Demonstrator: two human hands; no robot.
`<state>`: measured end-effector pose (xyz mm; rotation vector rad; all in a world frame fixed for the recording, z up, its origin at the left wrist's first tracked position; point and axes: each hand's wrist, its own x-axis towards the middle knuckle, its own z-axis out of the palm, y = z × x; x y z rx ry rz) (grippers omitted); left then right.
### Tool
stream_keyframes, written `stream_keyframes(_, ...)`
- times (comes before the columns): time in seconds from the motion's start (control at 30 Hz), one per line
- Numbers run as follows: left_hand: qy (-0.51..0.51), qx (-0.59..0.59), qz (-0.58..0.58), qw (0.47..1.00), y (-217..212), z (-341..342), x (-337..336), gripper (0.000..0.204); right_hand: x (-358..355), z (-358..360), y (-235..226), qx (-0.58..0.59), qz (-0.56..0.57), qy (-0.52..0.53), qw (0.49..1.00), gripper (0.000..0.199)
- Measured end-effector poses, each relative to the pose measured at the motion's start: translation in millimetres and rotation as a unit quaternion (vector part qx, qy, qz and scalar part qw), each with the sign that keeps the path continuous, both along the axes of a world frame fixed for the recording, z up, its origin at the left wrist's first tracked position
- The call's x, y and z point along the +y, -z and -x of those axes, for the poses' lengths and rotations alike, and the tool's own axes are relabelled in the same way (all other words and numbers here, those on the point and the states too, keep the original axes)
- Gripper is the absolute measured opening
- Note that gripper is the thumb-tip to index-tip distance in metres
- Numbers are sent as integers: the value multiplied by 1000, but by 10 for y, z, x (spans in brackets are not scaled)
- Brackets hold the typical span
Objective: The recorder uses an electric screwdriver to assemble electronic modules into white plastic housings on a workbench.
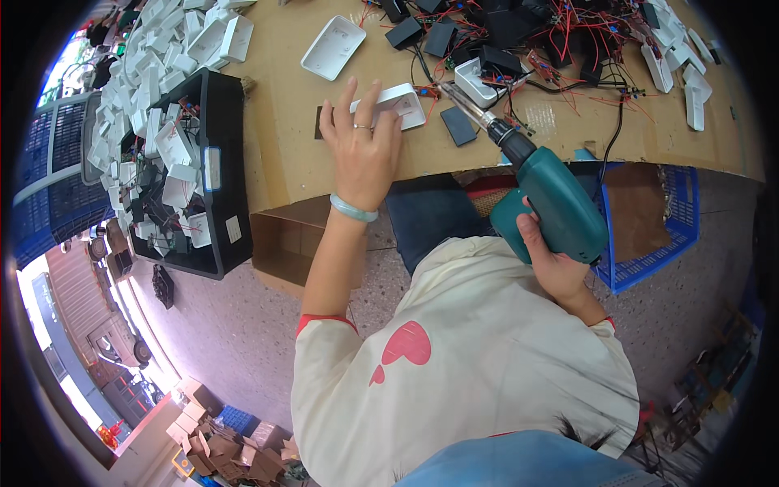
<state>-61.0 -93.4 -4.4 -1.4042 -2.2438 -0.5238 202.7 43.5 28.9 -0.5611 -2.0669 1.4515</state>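
My left hand (361,158), with a ring and a pale green bangle, rests on the table over a shallow white plastic case (412,104). Its fingers are stretched out and spread, some lying across the case's left part. A dark flat piece (320,123) shows partly beneath these fingers. My right hand (556,260) is wrapped round a green power screwdriver (561,199). Its long clear-sleeved bit points up and left, its tip right of the white case. Close below the bit lies a dark rectangular cover (459,127).
Another white case (333,48) lies farther back. Black boxes and tangled red wires (560,40) cover the table's back right, beside a small white case (479,84). At left stands a black crate (231,178) of white cases. A blue basket (686,223) sits below the table edge.
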Motion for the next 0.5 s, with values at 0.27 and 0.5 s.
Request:
stream_keyframes(0.27, -113, -23, -53, 992, 148, 99, -73, 14, -55, 190, -64, -38, -9, -110, 993, 40)
stream_keyframes(0.5, -124, -29, -61, 990, 164, 72, -61, 15, -146, 525, 106, -37, -57, -84, 994, 31)
